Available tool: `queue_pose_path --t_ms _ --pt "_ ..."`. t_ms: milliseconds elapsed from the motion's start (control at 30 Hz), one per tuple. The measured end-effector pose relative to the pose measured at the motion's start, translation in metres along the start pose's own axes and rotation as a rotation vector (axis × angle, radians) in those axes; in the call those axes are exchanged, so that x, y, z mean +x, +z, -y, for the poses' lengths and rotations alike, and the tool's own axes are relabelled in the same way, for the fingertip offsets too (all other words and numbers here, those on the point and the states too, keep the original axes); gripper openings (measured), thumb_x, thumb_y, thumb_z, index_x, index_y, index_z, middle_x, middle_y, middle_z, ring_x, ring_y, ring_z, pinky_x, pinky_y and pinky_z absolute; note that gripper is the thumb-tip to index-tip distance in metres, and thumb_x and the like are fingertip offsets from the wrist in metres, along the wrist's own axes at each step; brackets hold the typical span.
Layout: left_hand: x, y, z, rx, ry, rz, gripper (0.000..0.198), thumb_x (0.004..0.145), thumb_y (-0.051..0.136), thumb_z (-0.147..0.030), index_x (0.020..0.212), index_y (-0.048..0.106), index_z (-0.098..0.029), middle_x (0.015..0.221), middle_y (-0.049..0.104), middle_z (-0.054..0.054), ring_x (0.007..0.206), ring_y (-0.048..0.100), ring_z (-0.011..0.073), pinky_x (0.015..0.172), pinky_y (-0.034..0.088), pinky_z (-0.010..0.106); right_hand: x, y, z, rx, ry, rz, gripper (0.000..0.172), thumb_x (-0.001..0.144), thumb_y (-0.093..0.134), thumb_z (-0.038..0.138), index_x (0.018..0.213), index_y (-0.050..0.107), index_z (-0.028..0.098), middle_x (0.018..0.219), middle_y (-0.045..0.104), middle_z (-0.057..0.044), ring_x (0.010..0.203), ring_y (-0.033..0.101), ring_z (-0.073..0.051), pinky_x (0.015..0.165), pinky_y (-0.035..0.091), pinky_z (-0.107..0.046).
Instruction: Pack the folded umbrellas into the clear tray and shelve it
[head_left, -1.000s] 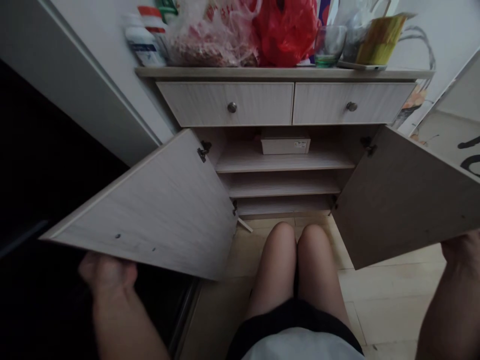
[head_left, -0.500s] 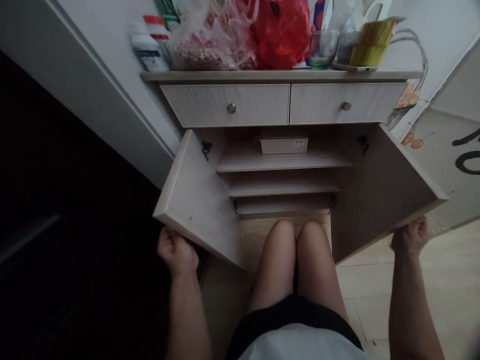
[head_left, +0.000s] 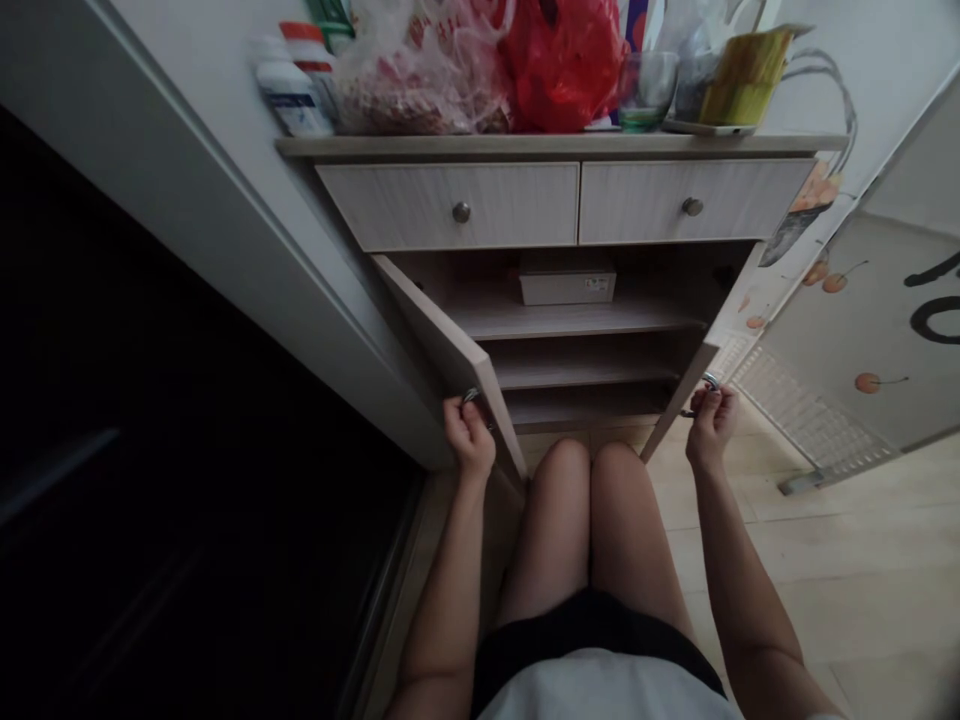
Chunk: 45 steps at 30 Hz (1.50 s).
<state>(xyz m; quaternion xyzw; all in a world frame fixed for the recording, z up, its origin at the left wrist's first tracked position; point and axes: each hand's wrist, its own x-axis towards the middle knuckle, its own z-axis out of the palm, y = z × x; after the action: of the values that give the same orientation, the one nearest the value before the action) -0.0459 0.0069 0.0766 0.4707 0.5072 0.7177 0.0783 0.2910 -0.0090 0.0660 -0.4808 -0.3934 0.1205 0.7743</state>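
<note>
My left hand (head_left: pixel 470 437) is closed on the metal handle of the left cabinet door (head_left: pixel 457 350). On the other side my right hand (head_left: pixel 711 420) grips the handle of the right cabinet door (head_left: pixel 688 395). Both doors stand partly open, angled out from the cabinet toward my knees. Between them the inside shows, with a white box (head_left: pixel 568 287) on the top shelf (head_left: pixel 577 318) and lower shelves beneath it.
On the cabinet top (head_left: pixel 555 146) stand white bottles (head_left: pixel 296 98), a clear plastic bag (head_left: pixel 427 90), a red bag (head_left: pixel 562 70), a glass (head_left: pixel 646 90) and a yellow container (head_left: pixel 742 80). A panel with cherry pictures (head_left: pixel 840 340) stands at right.
Both hands have moved inward toward my knees, and both doors have swung partway closed. The handles now show in my hands.
</note>
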Motion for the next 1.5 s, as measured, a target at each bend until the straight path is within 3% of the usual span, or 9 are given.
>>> queue_pose_path --t_ms 367,600,767,1133,1267,1500 --pt "-0.001 0.085 -0.002 0.028 0.143 0.100 0.042 0.100 0.034 -0.059 0.082 0.047 -0.023 0.064 0.046 -0.001 0.058 0.049 0.0153 0.059 0.037 0.028 -0.005 0.083 -0.014 0.017 -0.018 0.205 0.039 0.097 0.041 0.064 0.100 0.048 0.025 0.080 0.050 0.001 0.071 0.052 -0.014 0.063 0.046 -0.026" --pt "0.007 0.133 -0.001 0.172 0.088 0.207 0.028 0.103 0.037 -0.038 0.088 0.053 -0.020 0.070 0.058 0.005 0.066 0.060 0.0184 0.062 0.038 0.029 0.004 0.126 -0.035 -0.057 -0.064 0.290 0.042 0.100 0.033 0.062 0.101 0.048 0.023 0.087 0.055 -0.004 0.076 0.054 -0.018 0.072 0.047 -0.032" --pt "0.017 0.161 0.000 0.258 0.016 0.287 0.024 0.103 0.040 -0.029 0.090 0.058 -0.018 0.075 0.064 0.008 0.072 0.065 0.0188 0.065 0.040 0.028 0.013 0.148 -0.048 -0.072 -0.086 0.345 0.046 0.101 0.029 0.065 0.101 0.047 0.024 0.081 0.052 -0.002 0.071 0.052 -0.018 0.070 0.047 -0.033" --pt "0.045 0.202 0.009 0.421 0.015 0.446 0.025 0.103 0.043 -0.027 0.103 0.063 -0.014 0.071 0.066 0.009 0.066 0.064 0.0190 0.060 0.037 0.028 0.036 0.192 -0.064 -0.104 -0.108 0.448 0.052 0.100 0.024 0.067 0.103 0.052 0.023 0.086 0.058 -0.006 0.074 0.053 -0.021 0.075 0.051 -0.040" --pt "0.054 0.213 0.008 0.526 0.028 0.491 0.030 0.105 0.038 -0.029 0.109 0.063 -0.013 0.076 0.070 0.011 0.070 0.067 0.0203 0.062 0.039 0.028 0.047 0.206 -0.076 -0.107 -0.108 0.466 0.052 0.100 0.025 0.067 0.103 0.054 0.023 0.092 0.059 -0.009 0.083 0.055 -0.023 0.085 0.051 -0.044" --pt "0.066 0.225 0.005 0.602 0.014 0.543 0.037 0.106 0.035 -0.034 0.119 0.060 -0.011 0.087 0.073 0.017 0.077 0.070 0.0223 0.065 0.042 0.028 0.061 0.226 -0.087 -0.135 -0.083 0.508 0.055 0.100 0.024 0.065 0.105 0.055 0.021 0.095 0.062 -0.012 0.086 0.055 -0.025 0.087 0.052 -0.048"
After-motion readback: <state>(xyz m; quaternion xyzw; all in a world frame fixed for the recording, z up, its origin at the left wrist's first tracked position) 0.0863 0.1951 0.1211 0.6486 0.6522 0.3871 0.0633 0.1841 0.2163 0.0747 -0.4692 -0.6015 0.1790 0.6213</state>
